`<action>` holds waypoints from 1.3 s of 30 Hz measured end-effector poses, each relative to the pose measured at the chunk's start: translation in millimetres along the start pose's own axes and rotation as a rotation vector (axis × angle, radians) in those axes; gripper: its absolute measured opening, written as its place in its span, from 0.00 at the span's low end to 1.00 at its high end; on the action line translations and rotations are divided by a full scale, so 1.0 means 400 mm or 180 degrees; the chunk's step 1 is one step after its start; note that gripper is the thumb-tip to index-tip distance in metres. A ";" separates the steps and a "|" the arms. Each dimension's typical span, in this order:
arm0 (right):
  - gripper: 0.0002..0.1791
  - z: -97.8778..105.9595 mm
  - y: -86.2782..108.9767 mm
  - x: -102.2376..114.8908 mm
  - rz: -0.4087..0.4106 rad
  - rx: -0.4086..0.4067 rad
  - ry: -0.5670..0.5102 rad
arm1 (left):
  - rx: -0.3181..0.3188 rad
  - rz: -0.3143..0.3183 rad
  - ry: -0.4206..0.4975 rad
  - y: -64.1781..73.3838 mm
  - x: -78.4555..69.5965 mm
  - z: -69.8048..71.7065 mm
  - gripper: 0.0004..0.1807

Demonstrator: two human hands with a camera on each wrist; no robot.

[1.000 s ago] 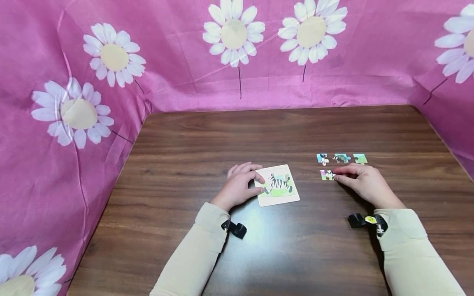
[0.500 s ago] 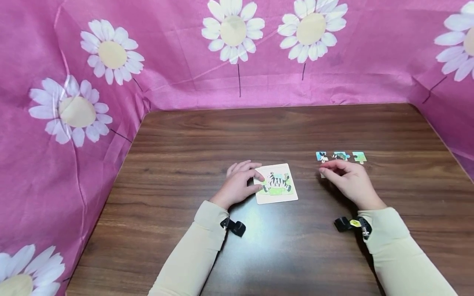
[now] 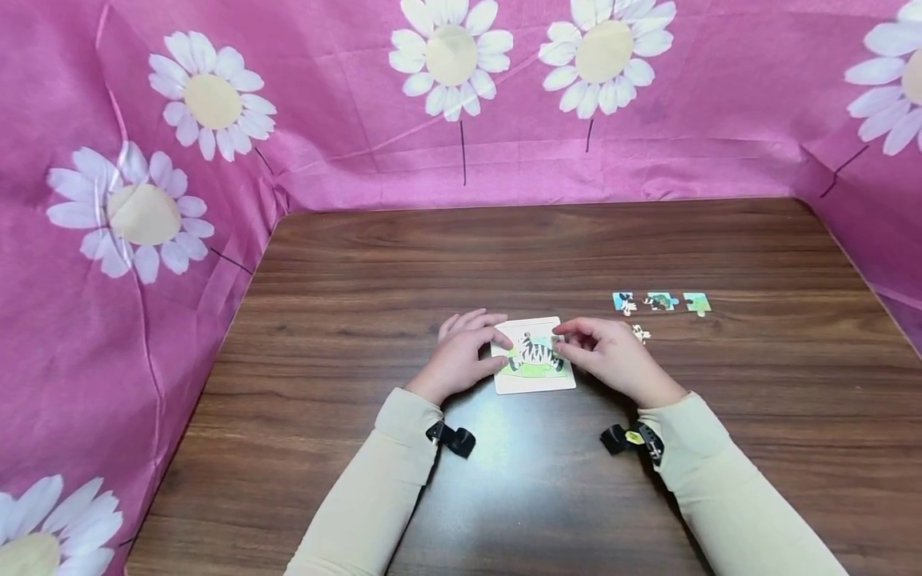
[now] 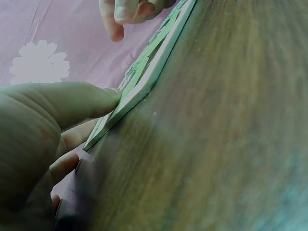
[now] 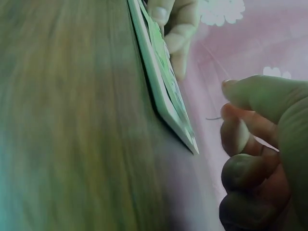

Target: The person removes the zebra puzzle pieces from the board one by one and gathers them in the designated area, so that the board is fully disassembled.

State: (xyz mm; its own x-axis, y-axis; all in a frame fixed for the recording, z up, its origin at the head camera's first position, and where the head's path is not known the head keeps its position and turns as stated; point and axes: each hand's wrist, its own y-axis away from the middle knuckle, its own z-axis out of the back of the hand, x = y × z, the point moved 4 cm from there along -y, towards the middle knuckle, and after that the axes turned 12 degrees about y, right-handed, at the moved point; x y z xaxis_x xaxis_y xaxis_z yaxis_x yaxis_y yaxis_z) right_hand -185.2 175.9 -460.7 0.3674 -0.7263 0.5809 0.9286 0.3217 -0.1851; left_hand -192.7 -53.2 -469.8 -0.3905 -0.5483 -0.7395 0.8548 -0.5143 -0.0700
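Observation:
A square puzzle board [image 3: 534, 389] with a light rim and a zebra picture lies on the brown table. My left hand [image 3: 461, 356] rests on its left side, with thumb and index finger touching the top. In the left wrist view my thumb [image 4: 91, 101] presses near the board's corner. My right hand [image 3: 608, 356] is at the board's right edge, thumb and index finger apart and the other fingers loosely bent. Nothing shows between its fingertips in the right wrist view. A puzzle piece [image 3: 641, 333] lies behind that hand, which covers part of it.
Three puzzle pieces lie in a row farther back: a zebra-head piece [image 3: 624, 303], a dark green piece [image 3: 660, 302] and a light green piece [image 3: 696, 302]. Pink cloth [image 3: 346, 96] with daisies hangs behind the table [image 3: 403, 264] and at its sides.
My right hand has let go of the piece by the row and moved left to the board's right edge. That piece stays on the table. My left hand has stayed on the board.

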 end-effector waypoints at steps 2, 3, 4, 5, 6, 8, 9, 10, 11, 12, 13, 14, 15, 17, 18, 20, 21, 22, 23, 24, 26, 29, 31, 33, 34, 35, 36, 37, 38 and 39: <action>0.11 -0.008 -0.005 0.006 0.0013 0.0067 0.0055 | 0.0007 0.0001 0.0001 0.000 -0.001 0.001 0.10; 0.12 -0.012 -0.007 0.009 0.0035 0.0093 0.0085 | 0.0006 -0.0001 0.0004 0.000 -0.001 0.002 0.10; 0.13 -0.015 -0.009 0.012 0.0064 0.0111 0.0114 | 0.0006 -0.0005 0.0010 0.000 0.000 0.002 0.11; 0.13 -0.017 -0.012 0.017 0.0093 0.0125 0.0142 | 0.0004 -0.0003 0.0008 0.000 0.001 0.002 0.11; 0.14 -0.020 -0.014 0.022 0.0121 0.0139 0.0172 | 0.0005 0.0003 0.0009 0.000 0.002 0.002 0.11; 0.15 -0.024 -0.019 0.033 0.0153 0.0193 0.0237 | 0.0010 0.0009 0.0013 -0.001 0.005 0.001 0.11; 0.16 -0.027 -0.022 0.039 0.0162 0.0236 0.0276 | 0.0018 0.0015 0.0015 -0.001 0.006 0.001 0.12; 0.17 -0.031 -0.024 0.045 0.0160 0.0296 0.0308 | 0.0032 0.0027 0.0009 -0.001 0.007 0.000 0.13; 0.19 -0.034 -0.026 0.051 0.0157 0.0361 0.0343 | 0.0047 0.0039 -0.0001 -0.002 0.009 -0.001 0.14; 0.20 -0.038 -0.028 0.056 0.0154 0.0432 0.0379 | 0.0064 0.0052 0.0000 -0.002 0.009 -0.001 0.16; 0.21 -0.041 -0.030 0.060 0.0154 0.0495 0.0407 | 0.0081 0.0066 -0.0005 -0.003 0.009 -0.002 0.18; 0.22 -0.043 -0.032 0.064 0.0158 0.0545 0.0438 | 0.0096 0.0082 -0.0012 -0.003 0.009 -0.002 0.19; 0.23 -0.045 -0.033 0.068 0.0161 0.0588 0.0452 | 0.0112 0.0095 -0.0017 -0.003 0.009 -0.002 0.20; 0.23 -0.047 -0.036 0.072 0.0159 0.0636 0.0484 | 0.0131 0.0118 -0.0009 -0.004 0.007 -0.002 0.20; 0.23 -0.048 -0.036 0.074 0.0158 0.0651 0.0497 | 0.0140 0.0127 0.0000 -0.004 0.006 -0.001 0.20; 0.23 -0.048 -0.037 0.074 0.0141 0.0665 0.0531 | 0.0147 0.0138 0.0000 -0.005 0.005 -0.002 0.19; 0.22 -0.048 -0.037 0.074 0.0128 0.0671 0.0541 | 0.0150 0.0142 0.0003 -0.005 0.005 -0.002 0.19; 0.22 -0.048 -0.037 0.074 0.0112 0.0680 0.0545 | 0.0149 0.0144 0.0008 -0.005 0.005 -0.002 0.19; 0.22 -0.049 -0.037 0.073 0.0097 0.0689 0.0546 | 0.0144 0.0143 0.0008 -0.005 0.006 -0.002 0.18; 0.22 -0.050 -0.038 0.072 0.0086 0.0701 0.0541 | 0.0141 0.0143 0.0007 -0.005 0.007 -0.002 0.18; 0.21 -0.051 -0.040 0.070 0.0058 0.0703 0.0543 | 0.0128 0.0138 0.0004 -0.005 0.008 -0.002 0.18; 0.22 -0.053 -0.043 0.069 0.0033 0.0734 0.0556 | 0.0119 0.0127 0.0015 -0.004 0.008 -0.001 0.18; 0.26 -0.052 -0.047 0.072 0.0043 0.0806 0.0600 | 0.0121 0.0126 0.0017 -0.004 0.008 0.000 0.17; 0.30 -0.050 -0.051 0.077 0.0070 0.0921 0.0673 | 0.0124 0.0126 0.0020 -0.003 0.007 0.000 0.18; 0.31 -0.049 -0.053 0.080 0.0089 0.0979 0.0720 | 0.0124 0.0125 0.0015 -0.003 0.006 0.000 0.18; 0.32 -0.048 -0.055 0.082 0.0106 0.1039 0.0755 | 0.0126 0.0122 0.0012 -0.003 0.006 0.000 0.18; 0.32 -0.047 -0.057 0.084 0.0127 0.1086 0.0785 | 0.0129 0.0122 0.0007 -0.003 0.006 -0.001 0.18; 0.31 -0.047 -0.059 0.084 0.0132 0.1128 0.0805 | 0.0132 0.0120 0.0008 -0.003 0.005 -0.001 0.18; 0.30 -0.046 -0.061 0.085 0.0124 0.1166 0.0812 | 0.0135 0.0116 0.0000 -0.004 0.005 -0.001 0.18; 0.28 -0.045 -0.063 0.084 0.0109 0.1196 0.0809 | 0.0138 0.0114 -0.0009 -0.004 0.004 -0.002 0.18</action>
State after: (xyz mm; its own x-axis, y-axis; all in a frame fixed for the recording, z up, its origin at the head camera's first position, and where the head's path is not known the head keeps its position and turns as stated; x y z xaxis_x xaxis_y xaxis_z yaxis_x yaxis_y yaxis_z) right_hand -195.1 132.3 -450.8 0.4422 -0.8224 0.3579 0.8495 0.5120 0.1269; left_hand -194.4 -52.8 -471.5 -0.3609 -0.5686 -0.7392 0.8526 -0.5224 -0.0144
